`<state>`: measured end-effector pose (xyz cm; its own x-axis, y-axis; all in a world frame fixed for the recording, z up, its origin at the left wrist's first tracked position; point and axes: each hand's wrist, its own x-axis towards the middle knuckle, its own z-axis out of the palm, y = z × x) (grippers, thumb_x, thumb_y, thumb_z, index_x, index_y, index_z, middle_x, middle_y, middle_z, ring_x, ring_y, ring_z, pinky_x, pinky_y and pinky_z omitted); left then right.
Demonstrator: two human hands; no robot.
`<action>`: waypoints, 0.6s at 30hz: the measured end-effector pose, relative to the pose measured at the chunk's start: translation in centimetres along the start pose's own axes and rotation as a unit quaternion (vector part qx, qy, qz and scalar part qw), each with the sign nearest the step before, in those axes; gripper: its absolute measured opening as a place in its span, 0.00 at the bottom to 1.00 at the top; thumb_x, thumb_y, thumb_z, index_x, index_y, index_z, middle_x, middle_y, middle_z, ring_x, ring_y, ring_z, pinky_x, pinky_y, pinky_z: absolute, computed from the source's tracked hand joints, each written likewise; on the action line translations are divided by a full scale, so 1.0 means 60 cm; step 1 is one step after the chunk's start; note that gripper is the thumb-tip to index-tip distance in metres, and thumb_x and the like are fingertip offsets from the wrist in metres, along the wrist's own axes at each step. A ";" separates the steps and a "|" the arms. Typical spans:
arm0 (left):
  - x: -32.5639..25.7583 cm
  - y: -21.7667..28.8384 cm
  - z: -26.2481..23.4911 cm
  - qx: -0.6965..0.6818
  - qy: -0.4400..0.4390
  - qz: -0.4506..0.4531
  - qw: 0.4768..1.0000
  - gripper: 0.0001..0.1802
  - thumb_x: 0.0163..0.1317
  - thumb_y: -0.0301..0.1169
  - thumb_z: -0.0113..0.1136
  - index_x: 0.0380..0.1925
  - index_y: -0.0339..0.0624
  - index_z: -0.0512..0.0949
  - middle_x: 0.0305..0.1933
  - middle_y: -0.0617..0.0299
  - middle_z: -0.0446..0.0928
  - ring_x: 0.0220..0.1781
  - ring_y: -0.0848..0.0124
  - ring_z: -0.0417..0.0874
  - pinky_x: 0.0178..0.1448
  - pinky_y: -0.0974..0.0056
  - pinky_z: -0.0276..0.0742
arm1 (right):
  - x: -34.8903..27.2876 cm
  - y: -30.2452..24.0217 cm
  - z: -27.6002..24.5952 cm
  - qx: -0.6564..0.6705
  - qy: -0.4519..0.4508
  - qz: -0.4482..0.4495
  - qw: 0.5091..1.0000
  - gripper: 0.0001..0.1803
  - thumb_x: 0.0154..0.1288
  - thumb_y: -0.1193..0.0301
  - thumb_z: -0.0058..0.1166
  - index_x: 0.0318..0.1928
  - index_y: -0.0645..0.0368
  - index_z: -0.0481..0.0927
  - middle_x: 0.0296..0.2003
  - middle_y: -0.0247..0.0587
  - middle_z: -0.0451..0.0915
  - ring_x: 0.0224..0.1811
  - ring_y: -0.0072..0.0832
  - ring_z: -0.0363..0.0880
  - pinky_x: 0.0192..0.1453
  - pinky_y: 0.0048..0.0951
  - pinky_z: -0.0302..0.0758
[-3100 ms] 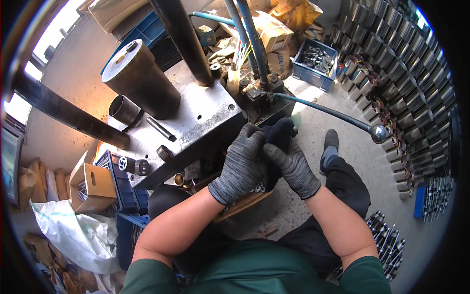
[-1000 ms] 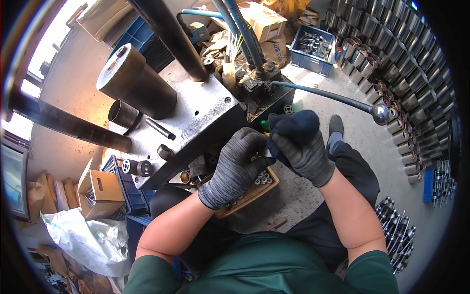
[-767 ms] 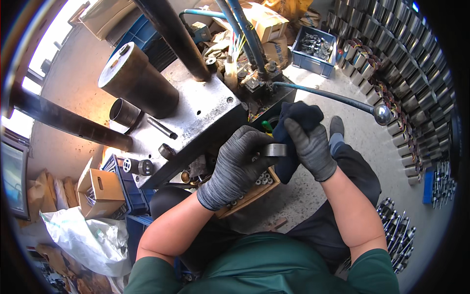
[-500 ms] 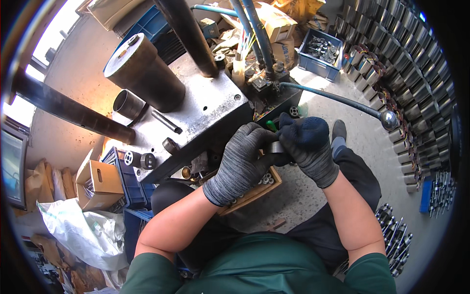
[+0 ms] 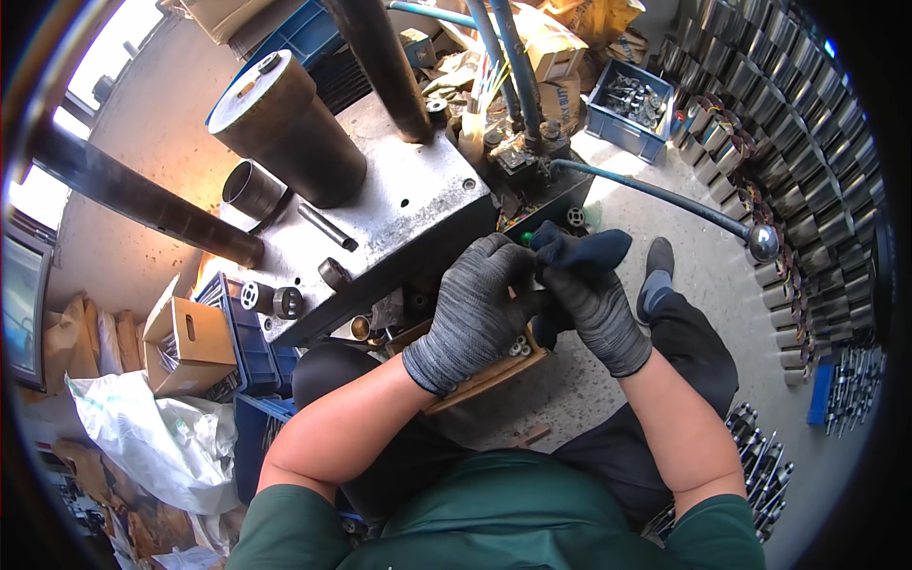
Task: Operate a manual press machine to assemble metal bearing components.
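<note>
Both my hands wear grey knitted gloves and meet in front of me, just off the near edge of the steel press bed (image 5: 418, 209). My left hand (image 5: 483, 309) is closed, its fingers curled toward the right. The short metal ring it gripped a moment ago is now hidden between the hands. My right hand (image 5: 600, 318) is closed on a dark navy cloth (image 5: 597, 251), which bunches above the fingers and hangs below them toward the left thumb. Below the hands, partly covered by the left, is a wooden tray (image 5: 494, 380) of small metal rings.
A large dark cylinder (image 5: 323, 142), a hollow sleeve (image 5: 255, 193), a rod (image 5: 328, 228) and small rings stand or lie on the press bed. A ball-ended lever (image 5: 763, 242) reaches out at right. Stacked metal cylinders (image 5: 807, 161) line the right side. A cardboard box (image 5: 195, 344) sits at left.
The cloth has turned and spread out to the right above my right hand, with an end now hanging below. The shiny ring between the hands has gone out of sight.
</note>
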<state>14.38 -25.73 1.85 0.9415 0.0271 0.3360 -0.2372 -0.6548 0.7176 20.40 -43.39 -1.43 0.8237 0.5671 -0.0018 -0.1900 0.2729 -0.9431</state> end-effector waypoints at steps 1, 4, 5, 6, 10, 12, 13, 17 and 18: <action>0.000 -0.001 0.001 0.001 -0.001 0.000 1.000 0.20 0.46 0.26 0.78 0.41 0.41 0.83 0.40 0.54 0.78 0.42 0.58 0.84 0.46 0.60 0.81 | -0.001 -0.005 -0.001 0.002 0.000 0.000 1.000 0.25 0.71 0.65 0.67 0.64 0.59 0.77 0.56 0.35 0.81 0.59 0.27 0.79 0.65 0.31 0.76; -0.001 -0.005 0.006 0.013 0.061 0.081 0.995 0.20 0.47 0.26 0.79 0.40 0.41 0.83 0.39 0.56 0.78 0.41 0.59 0.84 0.46 0.60 0.81 | -0.005 -0.013 -0.004 0.025 -0.029 0.056 0.998 0.28 0.70 0.57 0.68 0.63 0.57 0.78 0.54 0.34 0.81 0.57 0.26 0.79 0.63 0.31 0.76; -0.002 -0.006 0.010 -0.021 0.056 0.064 0.996 0.19 0.47 0.26 0.79 0.40 0.41 0.83 0.39 0.56 0.79 0.41 0.60 0.84 0.47 0.60 0.81 | -0.007 -0.014 -0.005 0.050 -0.029 0.064 0.996 0.30 0.69 0.54 0.68 0.63 0.56 0.78 0.54 0.33 0.81 0.56 0.25 0.79 0.62 0.30 0.76; -0.002 -0.006 0.013 -0.054 0.051 0.047 0.996 0.19 0.48 0.26 0.79 0.41 0.41 0.83 0.39 0.57 0.79 0.42 0.61 0.84 0.47 0.61 0.82 | -0.008 -0.014 -0.005 0.074 -0.029 0.071 0.994 0.31 0.68 0.51 0.68 0.64 0.55 0.78 0.54 0.33 0.81 0.56 0.23 0.78 0.61 0.30 0.76; 0.008 0.008 0.005 -0.055 0.044 0.045 0.996 0.19 0.49 0.26 0.79 0.42 0.41 0.84 0.40 0.59 0.80 0.43 0.65 0.84 0.48 0.61 0.82 | -0.006 -0.004 -0.014 0.075 -0.031 0.017 0.997 0.30 0.68 0.52 0.68 0.63 0.54 0.78 0.54 0.31 0.80 0.55 0.22 0.77 0.60 0.30 0.77; 0.008 0.012 -0.004 -0.122 0.027 0.012 0.992 0.20 0.52 0.28 0.80 0.45 0.40 0.83 0.41 0.61 0.82 0.44 0.69 0.85 0.50 0.62 0.82 | -0.001 0.004 -0.014 0.115 -0.026 0.012 0.993 0.31 0.67 0.51 0.69 0.63 0.53 0.77 0.55 0.31 0.78 0.58 0.24 0.76 0.63 0.32 0.76; 0.005 0.010 -0.003 -0.122 0.028 0.013 0.992 0.20 0.52 0.28 0.80 0.45 0.40 0.83 0.41 0.61 0.82 0.44 0.69 0.85 0.50 0.62 0.82 | -0.002 0.002 -0.012 0.114 -0.026 0.012 0.993 0.31 0.67 0.51 0.69 0.63 0.53 0.77 0.55 0.31 0.78 0.58 0.24 0.76 0.63 0.32 0.76; -0.002 0.009 -0.009 -0.395 -0.019 -0.117 0.911 0.22 0.60 0.35 0.77 0.49 0.36 0.81 0.46 0.59 0.84 0.47 0.69 0.86 0.54 0.63 0.83 | -0.003 -0.005 0.001 0.128 -0.021 -0.001 0.992 0.43 0.63 0.43 0.69 0.68 0.55 0.70 0.60 0.37 0.76 0.64 0.30 0.76 0.72 0.36 0.72; -0.002 0.008 -0.012 -0.432 -0.032 -0.132 0.892 0.23 0.63 0.37 0.76 0.50 0.35 0.80 0.48 0.57 0.85 0.48 0.68 0.86 0.56 0.63 0.84 | -0.003 -0.005 0.003 0.121 -0.020 -0.023 0.992 0.44 0.62 0.42 0.68 0.69 0.55 0.69 0.60 0.37 0.76 0.64 0.30 0.76 0.72 0.36 0.72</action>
<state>14.00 -25.51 2.60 0.9970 0.0321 0.0698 -0.0747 0.1948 0.9780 20.24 -43.44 -1.10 0.8137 0.5786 0.0563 -0.2802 0.4753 -0.8340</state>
